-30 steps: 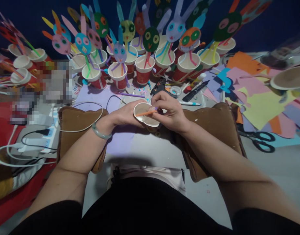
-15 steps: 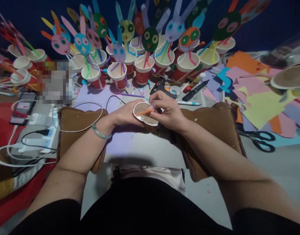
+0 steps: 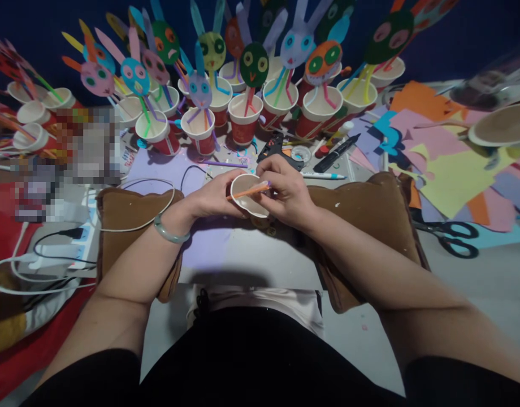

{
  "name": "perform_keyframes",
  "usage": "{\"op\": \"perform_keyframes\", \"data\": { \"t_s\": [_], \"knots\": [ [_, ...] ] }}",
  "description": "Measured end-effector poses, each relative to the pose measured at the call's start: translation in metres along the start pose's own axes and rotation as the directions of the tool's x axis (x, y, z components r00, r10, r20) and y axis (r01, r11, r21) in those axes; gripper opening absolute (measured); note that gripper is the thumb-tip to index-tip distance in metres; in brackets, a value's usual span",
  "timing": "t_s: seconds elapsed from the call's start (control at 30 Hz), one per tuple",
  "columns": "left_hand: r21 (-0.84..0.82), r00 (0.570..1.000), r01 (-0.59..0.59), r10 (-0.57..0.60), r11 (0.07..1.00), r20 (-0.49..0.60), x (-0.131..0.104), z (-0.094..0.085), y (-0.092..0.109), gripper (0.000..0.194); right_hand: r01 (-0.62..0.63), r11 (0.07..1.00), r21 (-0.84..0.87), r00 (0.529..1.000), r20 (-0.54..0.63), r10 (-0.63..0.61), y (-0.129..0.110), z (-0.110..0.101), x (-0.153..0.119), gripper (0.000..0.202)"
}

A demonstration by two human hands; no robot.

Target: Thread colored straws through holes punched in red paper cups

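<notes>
A white-lined paper cup [image 3: 245, 184] is held in front of me, its mouth tilted up and its rim bent out of round. My left hand [image 3: 213, 196] is wrapped round the cup's left side. My right hand [image 3: 287, 192] is closed at the right of the rim, pinching an orange straw [image 3: 248, 192] near an end where something purple shows. That straw lies across the cup's mouth, its far end reaching the left rim. The right fingertips partly hide the straw's end, and the cup's outer wall is mostly covered.
Several red paper cups [image 3: 244, 130] with straw-legged paper rabbit heads line the back. A black glue gun [image 3: 277, 148], a black marker [image 3: 337, 154] and a white pen [image 3: 330, 176] lie before them. Scissors [image 3: 459, 240] and paper scraps [image 3: 446, 181] are right; a power strip [image 3: 86, 240] is left. Brown cushions [image 3: 365, 226] flank my forearms.
The orange straw has shifted from inside the cup to across its mouth, its left end now at the rim. The whole view has moved slightly.
</notes>
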State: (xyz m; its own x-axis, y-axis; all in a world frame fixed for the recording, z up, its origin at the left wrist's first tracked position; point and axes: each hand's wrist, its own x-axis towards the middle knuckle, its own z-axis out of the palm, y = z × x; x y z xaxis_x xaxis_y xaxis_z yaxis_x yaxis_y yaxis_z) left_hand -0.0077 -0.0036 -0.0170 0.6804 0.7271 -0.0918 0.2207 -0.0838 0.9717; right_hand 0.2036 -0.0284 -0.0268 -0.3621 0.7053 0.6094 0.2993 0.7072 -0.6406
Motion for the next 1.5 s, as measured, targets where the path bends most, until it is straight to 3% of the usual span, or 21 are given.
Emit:
{"op": "perform_keyframes", "data": {
  "t_s": [0.23,0.47,0.6,0.87,1.23,1.5],
  "knots": [
    [0.015,1.0,-0.009,0.009,1.0,-0.005,-0.0009,-0.0007,0.002,0.07,-0.004,1.0,-0.02,0.999,-0.048,0.003,-0.0033,0.0011,-0.0005,0.037],
    [0.064,0.999,-0.023,0.025,0.998,-0.031,-0.0024,-0.0015,0.0032,0.066,0.02,0.999,-0.03,1.0,-0.006,-0.021,0.0007,0.0033,-0.0007,0.029],
    [0.068,0.999,0.017,-0.014,0.998,-0.049,-0.0021,-0.0032,0.0043,0.073,0.051,0.999,-0.009,0.998,-0.039,-0.051,0.0038,0.0031,0.0003,0.029],
    [0.122,0.997,0.015,-0.006,0.992,-0.077,-0.003,-0.0063,0.0072,0.08,-0.015,1.0,0.017,0.995,-0.099,0.017,0.0013,0.0052,0.0001,0.026],
    [0.249,0.996,0.016,0.007,0.968,-0.089,-0.0042,-0.0094,0.0037,0.072,0.081,0.992,-0.099,0.996,-0.033,-0.085,0.0026,0.0067,-0.0067,0.023],
    [0.245,0.991,-0.045,0.074,0.969,-0.11,-0.0034,-0.0099,0.0003,0.077,0.057,0.993,-0.102,0.997,0.05,-0.052,0.0043,0.0014,-0.002,0.024]
  ]
}}
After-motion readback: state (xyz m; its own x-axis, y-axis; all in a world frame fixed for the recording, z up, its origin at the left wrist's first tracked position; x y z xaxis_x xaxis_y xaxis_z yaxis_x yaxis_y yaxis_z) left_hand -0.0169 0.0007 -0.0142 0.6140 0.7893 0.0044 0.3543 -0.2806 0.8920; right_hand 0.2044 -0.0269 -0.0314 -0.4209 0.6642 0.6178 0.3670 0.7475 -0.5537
